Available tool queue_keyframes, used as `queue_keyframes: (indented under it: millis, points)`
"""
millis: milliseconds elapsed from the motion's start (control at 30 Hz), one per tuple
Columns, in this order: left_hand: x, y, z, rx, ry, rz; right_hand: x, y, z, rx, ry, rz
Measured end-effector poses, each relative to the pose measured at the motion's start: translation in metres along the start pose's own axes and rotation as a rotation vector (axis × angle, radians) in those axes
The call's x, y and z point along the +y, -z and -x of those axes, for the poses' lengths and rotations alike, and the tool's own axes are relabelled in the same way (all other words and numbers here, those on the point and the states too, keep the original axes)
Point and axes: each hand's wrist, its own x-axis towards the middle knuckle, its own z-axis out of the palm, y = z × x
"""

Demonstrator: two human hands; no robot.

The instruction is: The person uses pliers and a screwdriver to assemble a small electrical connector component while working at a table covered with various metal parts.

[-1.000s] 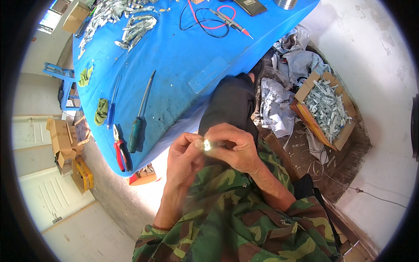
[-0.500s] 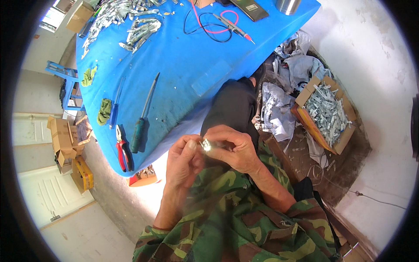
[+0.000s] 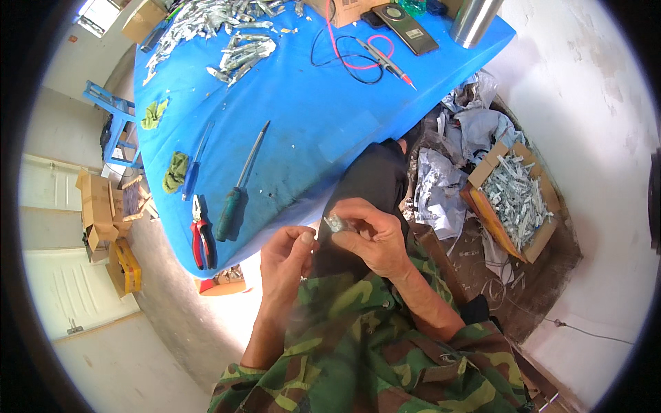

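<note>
The right hand [image 3: 375,237] holds a small silvery piece [image 3: 336,224] above the lap, its thumb and forefinger clamped on it, with the piece's shiny end poking out toward the left. The left hand [image 3: 286,255] hangs just beside it, apart from the piece, its thumb and forefinger drawn together; whether anything tiny sits between those fingers, I cannot tell. Below both hands are a camouflage jacket [image 3: 358,330] and a dark trouser leg [image 3: 368,175]. Ahead stands a bench [image 3: 303,103] under a blue cover. Near its left edge lie red-handled pliers [image 3: 200,241], just beside a green-handled screwdriver [image 3: 230,213] whose shaft points away from the person. Beyond the pliers, a blue-handled screwdriver [image 3: 191,180] lies against or just beside a green cloth [image 3: 176,172]. A heap of silvery strips [image 3: 206,27] spreads over the far left part, and a test probe [image 3: 385,63] with a red tip rests farther right, near a dark flat device [image 3: 406,31] and a metal cylinder [image 3: 475,24]. To the right of the bench, an open cardboard box [image 3: 540,237] is filled with more strips, next to crumpled plastic bags [image 3: 437,186].
</note>
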Motion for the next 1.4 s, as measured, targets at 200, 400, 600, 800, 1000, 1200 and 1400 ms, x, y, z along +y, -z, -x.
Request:
queue_keyframes:
  millis: [200, 400, 600, 800, 1000, 1200, 1400]
  points:
    - [-0.006, 0.017, 0.002, 0.072, -0.045, -0.078, -0.003, -0.01, -0.018, 0.034, 0.024, -0.033]
    - [-0.006, 0.032, 0.005, 0.187, -0.078, -0.176, -0.006, -0.009, -0.04, 0.151, -0.241, -0.205]
    - [-0.002, 0.019, 0.008, 0.172, -0.261, -0.418, -0.004, -0.022, -0.045, 0.225, -0.345, -0.468]
    - [0.007, -0.024, -0.002, 0.008, -0.356, -0.477, 0.006, -0.032, -0.031, 0.265, -0.401, -0.498]
    - [0.004, -0.017, -0.008, 0.043, -0.417, -0.587, 0.004, -0.027, -0.021, 0.221, -0.338, -0.516]
    - [-0.002, 0.004, -0.006, 0.071, -0.596, -0.743, -0.002, -0.025, -0.014, 0.133, -0.228, -0.148]
    - [0.006, 0.021, 0.007, 0.004, -0.498, -0.84, -0.011, -0.026, -0.017, -0.069, 0.244, 0.679]
